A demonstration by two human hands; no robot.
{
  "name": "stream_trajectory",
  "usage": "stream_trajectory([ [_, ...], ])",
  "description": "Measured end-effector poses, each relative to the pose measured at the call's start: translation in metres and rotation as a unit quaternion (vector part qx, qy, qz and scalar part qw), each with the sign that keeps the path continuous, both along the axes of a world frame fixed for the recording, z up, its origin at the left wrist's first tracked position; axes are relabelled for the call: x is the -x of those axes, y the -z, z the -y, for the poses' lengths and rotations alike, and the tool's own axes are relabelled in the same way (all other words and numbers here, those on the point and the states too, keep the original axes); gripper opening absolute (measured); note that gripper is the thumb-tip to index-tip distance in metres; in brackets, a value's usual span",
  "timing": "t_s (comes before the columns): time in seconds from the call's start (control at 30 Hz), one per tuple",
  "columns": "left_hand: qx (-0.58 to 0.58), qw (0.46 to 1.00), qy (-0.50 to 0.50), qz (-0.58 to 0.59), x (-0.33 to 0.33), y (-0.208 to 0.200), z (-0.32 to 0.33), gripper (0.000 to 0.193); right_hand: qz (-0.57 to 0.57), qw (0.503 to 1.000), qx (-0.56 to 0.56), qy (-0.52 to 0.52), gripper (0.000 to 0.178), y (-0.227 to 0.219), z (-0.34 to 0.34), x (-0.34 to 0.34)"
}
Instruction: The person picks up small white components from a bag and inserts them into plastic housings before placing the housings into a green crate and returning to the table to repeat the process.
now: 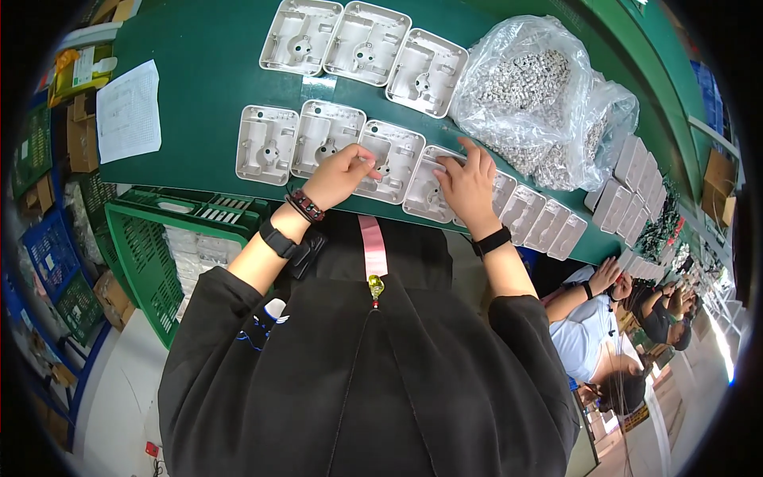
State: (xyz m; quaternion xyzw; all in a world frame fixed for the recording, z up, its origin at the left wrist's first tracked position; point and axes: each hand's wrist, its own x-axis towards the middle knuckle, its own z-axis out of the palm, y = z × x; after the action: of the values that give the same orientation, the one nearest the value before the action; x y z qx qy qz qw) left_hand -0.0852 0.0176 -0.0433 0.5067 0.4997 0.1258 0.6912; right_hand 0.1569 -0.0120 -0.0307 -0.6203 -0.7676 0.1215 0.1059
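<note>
Light-grey plastic housings lie open side up in a front row on the green table. My left hand [342, 176] is over the third housing [404, 149], its thumb and fingers drawn together; whether a small part sits between them is too fine to tell. Over the fourth housing [426, 200] is my right hand [470, 184], fingers apart and nothing visible in them. Left of my left hand are two more housings, the nearer one [316, 127] partly behind that hand. Each housing has a round boss and moulded ribs inside.
Behind the front row stand three more housings [367, 40]. A clear bag [524, 79] of small metal parts lies at the back right, beside stacked housings [632, 163]. A paper sheet [129, 111] lies far left; a green crate [151, 262] stands below. A co-worker [588, 342] works at right.
</note>
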Motion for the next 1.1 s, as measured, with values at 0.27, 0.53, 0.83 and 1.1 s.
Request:
stream_trajectory([
  [0.27, -0.007, 0.999, 0.042, -0.016, -0.010, -0.017, -0.002, 0.025, -0.044, 0.998, 0.032, 0.044, 0.016, -0.005, -0.007, -0.002],
  [0.53, 0.198, 0.960, -0.049, 0.190, -0.015, -0.041, -0.014, 0.057, -0.246, 0.964, 0.059, 0.078, 0.018, -0.051, 0.003, 0.062],
  [0.83, 0.140, 0.976, -0.018, 0.167, -0.010, -0.051, -0.013, 0.059, -0.258, 0.965, 0.032, 0.019, 0.016, -0.058, -0.003, 0.087],
  [1.1, -0.108, 0.989, 0.048, 0.086, 0.001, -0.020, -0.003, 0.030, -0.448, 0.837, 0.280, 0.142, 0.011, -0.043, -0.009, 0.075],
])
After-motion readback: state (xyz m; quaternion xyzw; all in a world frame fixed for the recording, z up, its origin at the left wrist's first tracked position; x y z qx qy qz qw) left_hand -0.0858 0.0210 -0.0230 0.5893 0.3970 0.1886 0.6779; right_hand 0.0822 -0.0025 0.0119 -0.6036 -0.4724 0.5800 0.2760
